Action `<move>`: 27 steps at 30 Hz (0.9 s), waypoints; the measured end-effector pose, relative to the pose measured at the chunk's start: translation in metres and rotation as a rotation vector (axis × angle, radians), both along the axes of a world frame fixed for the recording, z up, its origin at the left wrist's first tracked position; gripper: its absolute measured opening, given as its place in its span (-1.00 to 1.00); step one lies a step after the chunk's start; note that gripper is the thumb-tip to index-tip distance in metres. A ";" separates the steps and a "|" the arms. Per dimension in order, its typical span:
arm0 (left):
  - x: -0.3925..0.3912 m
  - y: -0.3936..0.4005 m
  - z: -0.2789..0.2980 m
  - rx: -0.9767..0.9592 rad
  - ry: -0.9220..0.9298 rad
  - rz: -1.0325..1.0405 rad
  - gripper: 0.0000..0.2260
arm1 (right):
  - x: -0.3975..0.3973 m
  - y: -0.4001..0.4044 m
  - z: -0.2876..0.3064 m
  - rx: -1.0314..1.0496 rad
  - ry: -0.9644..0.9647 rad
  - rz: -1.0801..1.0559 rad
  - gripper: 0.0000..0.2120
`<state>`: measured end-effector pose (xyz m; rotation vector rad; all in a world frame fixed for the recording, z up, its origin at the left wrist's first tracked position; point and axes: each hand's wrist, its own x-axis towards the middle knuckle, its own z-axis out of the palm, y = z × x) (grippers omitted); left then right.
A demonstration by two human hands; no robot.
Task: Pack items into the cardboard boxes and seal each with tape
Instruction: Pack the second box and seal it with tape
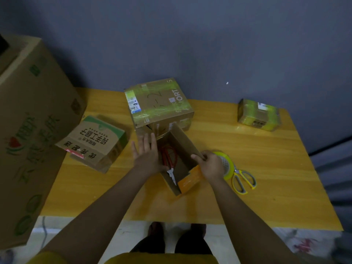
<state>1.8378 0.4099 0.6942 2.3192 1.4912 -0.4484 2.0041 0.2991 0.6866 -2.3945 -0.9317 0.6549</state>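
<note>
Small open cardboard box [179, 161] on the yellow wooden desk [266, 168], sitting between both hands. Plain brown, top open, flaps standing up, one long flap raised on the side away from the body. Orange-yellow tape [190, 181] glossy across the near right corner. Inside, red-handled scissors [168, 159] lying along the left wall, blades pointing toward the body, pale tip showing at the near end.

Left hand [147, 155] flat against the box's left side, fingers straight and spread, pointing away from the body, gripping nothing. Right hand [211, 164] at the box's right wall, fingers curled, thumb and fingertips pinching the top edge of that wall.

Just behind the right hand, partly hidden by it, a roll of yellow-green tape [226, 164] flat on the desk. Just right of that roll, yellow-handled scissors [242, 181], handles toward the body.

Beyond the left hand's fingertips, touching or nearly touching the open box, a larger sealed box [160, 103] wrapped in greenish tape bands, white label on top, dark printed letters. Left of the left hand, a printed box [93, 141] with green trim and dark characters, lying tilted. Further left, off the desk's edge, a big brown carton [32, 130] with green printing. Far to the right of the right hand, near the wall, a small sealed parcel [259, 115] heavily wrapped in greenish tape.
</note>
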 end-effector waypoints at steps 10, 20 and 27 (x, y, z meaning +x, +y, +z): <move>-0.006 0.021 -0.007 0.056 -0.002 -0.106 0.03 | -0.001 -0.015 -0.011 0.105 0.121 0.120 -0.78; -0.031 0.020 0.003 0.197 0.155 -0.058 -0.23 | -0.019 0.006 -0.004 0.184 0.367 0.070 -0.70; -0.023 0.006 0.008 0.375 0.008 -0.083 -0.30 | -0.007 -0.019 -0.009 0.282 0.346 0.121 -0.83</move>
